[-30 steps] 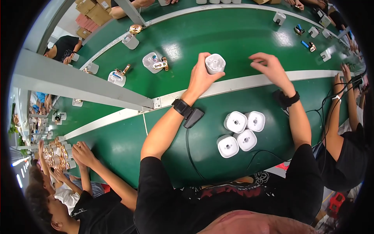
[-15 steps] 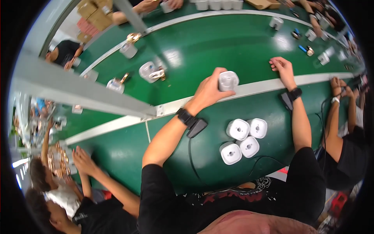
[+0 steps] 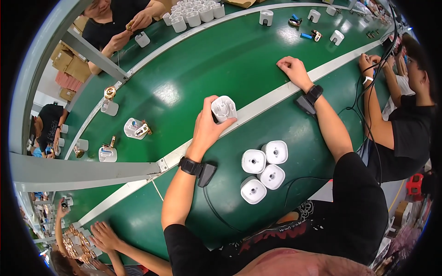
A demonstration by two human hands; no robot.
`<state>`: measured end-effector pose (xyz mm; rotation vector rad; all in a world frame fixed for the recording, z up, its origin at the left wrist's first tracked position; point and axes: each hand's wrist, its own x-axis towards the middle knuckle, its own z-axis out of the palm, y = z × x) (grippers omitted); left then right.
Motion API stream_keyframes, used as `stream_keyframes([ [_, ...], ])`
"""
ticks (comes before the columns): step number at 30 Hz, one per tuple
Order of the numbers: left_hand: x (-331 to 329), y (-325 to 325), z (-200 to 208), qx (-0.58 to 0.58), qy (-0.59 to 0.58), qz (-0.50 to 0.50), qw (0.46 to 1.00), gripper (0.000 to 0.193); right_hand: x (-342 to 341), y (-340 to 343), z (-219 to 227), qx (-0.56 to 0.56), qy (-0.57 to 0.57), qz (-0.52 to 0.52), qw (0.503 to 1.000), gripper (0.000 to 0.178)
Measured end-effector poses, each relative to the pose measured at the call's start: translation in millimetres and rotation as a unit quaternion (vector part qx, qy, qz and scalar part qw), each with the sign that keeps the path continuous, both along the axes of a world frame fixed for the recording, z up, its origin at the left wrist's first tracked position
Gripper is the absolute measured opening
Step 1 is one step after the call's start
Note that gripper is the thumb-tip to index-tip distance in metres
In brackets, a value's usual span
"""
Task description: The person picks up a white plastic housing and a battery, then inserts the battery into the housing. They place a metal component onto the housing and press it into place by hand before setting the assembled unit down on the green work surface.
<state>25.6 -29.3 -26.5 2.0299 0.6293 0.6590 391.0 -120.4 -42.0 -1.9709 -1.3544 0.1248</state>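
Over the near edge of the green belt (image 3: pixel 230 60), beside the pale metal rail (image 3: pixel 262 104): one white cup (image 3: pixel 224 108), in your left hand (image 3: pixel 207 125). Your thumb and fingers grasp it round its side; its hollow, partitioned end faces up. Whether its base touches the rail, cannot tell.

Your right hand (image 3: pixel 293 71): beyond the rail, to the right of the cup and well apart from it. Fingers bent, nothing seen in them; whether they are fully clenched, cannot tell.

On your wrists: two black straps (image 3: pixel 315 94), each with a black box (image 3: pixel 207 175) attached.

On the green table (image 3: pixel 306 145) before you: four white cups (image 3: pixel 274 178), clustered, flat faces up, a small hole in each.

Further along the belt to your left: a white cup with a gold-coloured part (image 3: pixel 136 129). Far right: a blue cylinder (image 3: pixel 305 36).
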Motion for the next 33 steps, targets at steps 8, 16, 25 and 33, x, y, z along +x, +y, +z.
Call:
stream_keyframes([
  [8, 8.4, -8.6, -2.3, 0.008, 0.008, -0.003, 1.0, 0.068, 104.1, 0.6, -24.4, 0.034, -0.089, -0.235, 0.967, 0.036],
  [16, 4.8, -8.7, -3.6, 0.016, 0.017, 0.004, 1.0, 0.069, 127.1, 28.1, -30.1, -0.026, -0.175, -0.267, 0.947, 0.059],
  [25, 5.5, -10.5, -4.1, 0.022, 0.034, 0.01, 0.999, 0.067, 130.7, 43.1, -27.7, -0.07, -0.197, -0.301, 0.93, 0.047],
  [33, 12.0, -10.6, -6.6, 0.024, 0.008, -0.001, 1.0, 0.063, 139.6, 20.2, -32.8, -0.034, -0.129, -0.39, 0.911, 0.033],
])
